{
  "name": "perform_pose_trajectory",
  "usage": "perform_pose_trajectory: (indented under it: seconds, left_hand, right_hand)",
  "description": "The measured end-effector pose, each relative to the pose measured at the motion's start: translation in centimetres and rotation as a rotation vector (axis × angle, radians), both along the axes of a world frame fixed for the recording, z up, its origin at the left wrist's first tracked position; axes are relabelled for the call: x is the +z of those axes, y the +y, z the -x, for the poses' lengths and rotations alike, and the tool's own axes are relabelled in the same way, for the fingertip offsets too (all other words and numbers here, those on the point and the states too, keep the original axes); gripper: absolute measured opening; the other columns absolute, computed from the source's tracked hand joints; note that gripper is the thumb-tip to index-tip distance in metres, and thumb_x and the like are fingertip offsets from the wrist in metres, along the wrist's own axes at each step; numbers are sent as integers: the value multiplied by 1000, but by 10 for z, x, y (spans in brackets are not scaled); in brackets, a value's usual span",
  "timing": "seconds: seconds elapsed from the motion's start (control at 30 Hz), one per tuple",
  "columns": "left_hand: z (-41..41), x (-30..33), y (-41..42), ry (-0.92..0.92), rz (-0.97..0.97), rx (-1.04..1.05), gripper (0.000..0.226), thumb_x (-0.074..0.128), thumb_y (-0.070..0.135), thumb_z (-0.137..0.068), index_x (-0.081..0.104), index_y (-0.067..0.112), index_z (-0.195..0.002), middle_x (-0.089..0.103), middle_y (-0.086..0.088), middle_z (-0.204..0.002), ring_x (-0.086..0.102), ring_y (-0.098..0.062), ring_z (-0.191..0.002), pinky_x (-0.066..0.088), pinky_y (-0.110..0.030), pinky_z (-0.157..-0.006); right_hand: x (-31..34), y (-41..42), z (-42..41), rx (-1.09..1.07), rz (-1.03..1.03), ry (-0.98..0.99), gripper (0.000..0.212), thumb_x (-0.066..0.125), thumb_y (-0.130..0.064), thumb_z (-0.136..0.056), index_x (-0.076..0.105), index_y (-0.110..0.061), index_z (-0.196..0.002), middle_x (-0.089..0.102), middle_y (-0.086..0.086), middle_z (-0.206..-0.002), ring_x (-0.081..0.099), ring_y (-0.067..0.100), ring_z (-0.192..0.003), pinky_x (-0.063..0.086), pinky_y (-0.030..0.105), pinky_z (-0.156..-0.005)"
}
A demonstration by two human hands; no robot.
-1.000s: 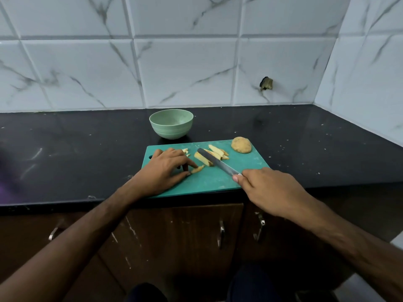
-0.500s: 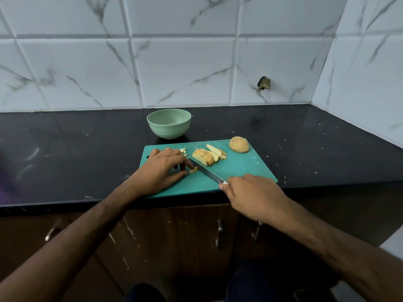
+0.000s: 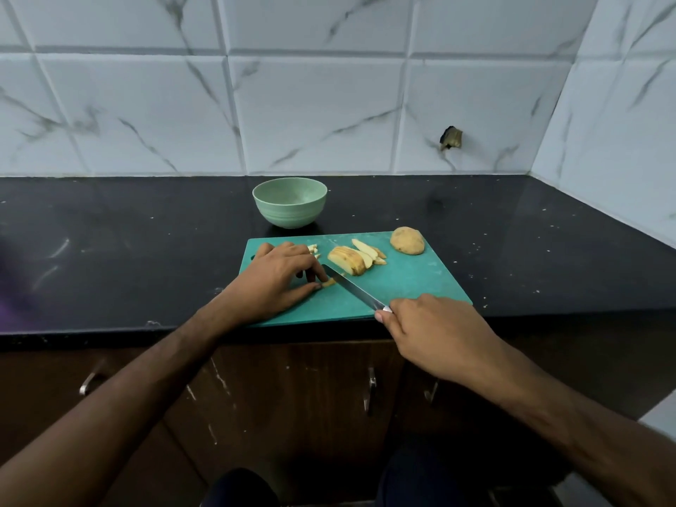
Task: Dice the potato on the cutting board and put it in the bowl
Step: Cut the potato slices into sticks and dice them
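A teal cutting board (image 3: 402, 287) lies at the counter's front edge. My left hand (image 3: 274, 283) rests on its left part and pinches a small potato strip (image 3: 328, 283) between thumb and fingertips. My right hand (image 3: 431, 331) grips the handle of a knife (image 3: 351, 289); the blade slants up-left, its tip right beside that strip. A stack of potato slices (image 3: 351, 259) lies mid-board, with a few small cut bits (image 3: 313, 249) behind my left fingers. An uncut potato half (image 3: 407, 240) sits at the board's far right corner. A green bowl (image 3: 289, 202) stands behind the board.
The black counter (image 3: 128, 243) runs left and right of the board, with white marble tile walls behind and on the right. Brown cabinet doors with metal handles (image 3: 371, 391) are below the counter edge.
The knife moved left, from the stacked slices to the small strip by my left fingers. My right hand came left and nearer with it. My left hand stayed in place.
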State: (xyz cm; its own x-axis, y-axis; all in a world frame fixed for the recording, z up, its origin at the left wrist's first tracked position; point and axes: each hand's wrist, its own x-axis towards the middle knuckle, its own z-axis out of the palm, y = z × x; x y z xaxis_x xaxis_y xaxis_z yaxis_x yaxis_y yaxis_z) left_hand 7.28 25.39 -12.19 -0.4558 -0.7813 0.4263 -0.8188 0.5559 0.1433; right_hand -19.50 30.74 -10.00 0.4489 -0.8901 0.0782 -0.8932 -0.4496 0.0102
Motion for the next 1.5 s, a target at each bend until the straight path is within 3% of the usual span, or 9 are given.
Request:
perform_pose_trajectory:
  seconds: [0.37, 0.6, 0.8, 1.1, 1.5]
  left_hand:
    - [1, 1, 3, 1, 23, 28, 20, 56, 47, -93, 67, 33, -104, 58, 18, -100, 50, -2, -94, 37, -36, -85]
    - [0, 0, 1, -1, 27, -1, 20, 56, 46, -94, 68, 34, -104, 57, 19, -100, 47, 0, -93, 35, -34, -83]
    - [0, 0, 3, -5, 30, 15, 18, 57, 47, -93, 68, 35, -101, 57, 19, -99, 49, -2, -93, 37, -36, -85]
    - [-2, -1, 4, 8, 67, 27, 17, 59, 48, -93, 66, 33, -98, 58, 17, -96, 52, -5, -93, 33, -35, -82]
    - [-4, -2, 4, 47, 57, 10, 19, 59, 50, -89, 69, 33, -93, 57, 17, -92, 51, -4, -89, 33, -35, -81]
  right_hand:
    - [11, -9, -9, -22, 34, -31, 42, 23, -53, -108, 50, -27, -89, 53, -7, -75, 53, 9, -66, 38, 30, -57]
    - [0, 8, -12, 5, 37, 6, 37, 23, -51, -109, 46, -28, -91, 51, -8, -73, 50, 6, -62, 33, 26, -52]
    - [-4, -5, -31, 1, 20, -18, 43, 24, -50, -109, 56, -23, -100, 53, -6, -77, 53, 9, -68, 40, 31, -60]
    - [16, 3, -10, -38, -50, -60, 43, 24, -55, -108, 45, -29, -79, 54, -7, -74, 52, 9, -64, 33, 28, -54]
    - [0, 20, -15, -6, 40, -21, 36, 23, -52, -109, 46, -29, -92, 49, -9, -73, 48, 5, -62, 32, 25, -52]
